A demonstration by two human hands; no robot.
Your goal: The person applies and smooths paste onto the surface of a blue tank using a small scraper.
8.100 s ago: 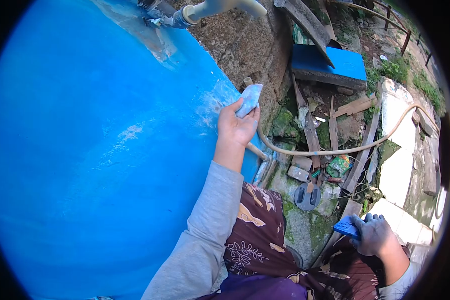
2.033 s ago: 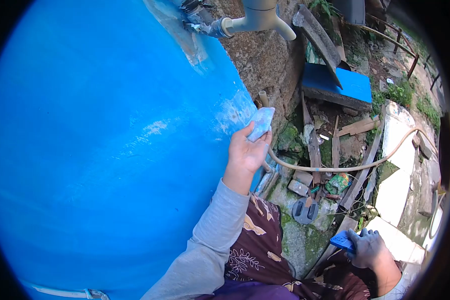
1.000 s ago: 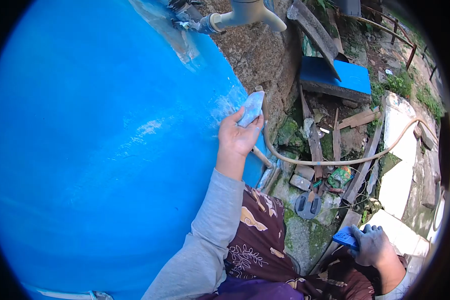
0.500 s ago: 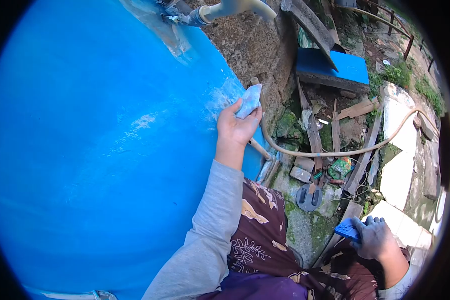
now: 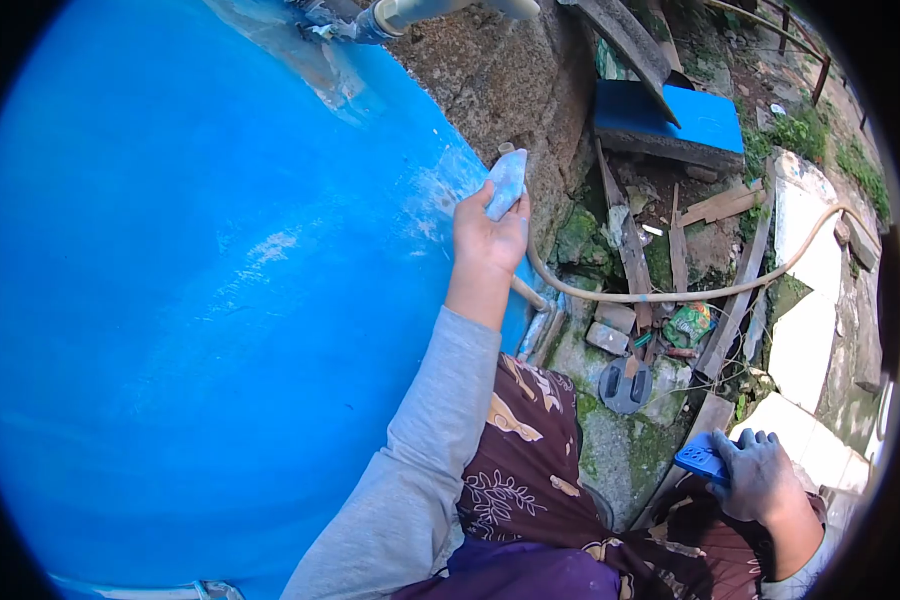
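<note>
A pale blue flat piece (image 5: pixel 508 184) is held in the left hand (image 5: pixel 490 235), the grip narrow, with the thumb (image 5: pixel 478 197) laid along one side and the fingers (image 5: pixel 521 206) along the other. Its long axis is pointed outward from the palm, roughly continuing the line of the grey sleeve (image 5: pixel 420 420). Taking the blue surface (image 5: pixel 220 330) as landmark, the piece is placed at that surface's right edge, and a worn, whitish patch (image 5: pixel 438 195) is seen just left of the thumb. Whether the surface is touched by the piece cannot be told. A blue phone-like object (image 5: pixel 702 458) is clasped in the right hand (image 5: pixel 760 478), well apart from the blue surface on its right, so the left hand is the nearer one. Farther out, a hose (image 5: pixel 670 297) is stretched to the right of the blue surface, a round grey disc (image 5: pixel 625 387) is seen between that surface and the right hand, and a pipe (image 5: pixel 420 12) is seen by its upper edge.
</note>
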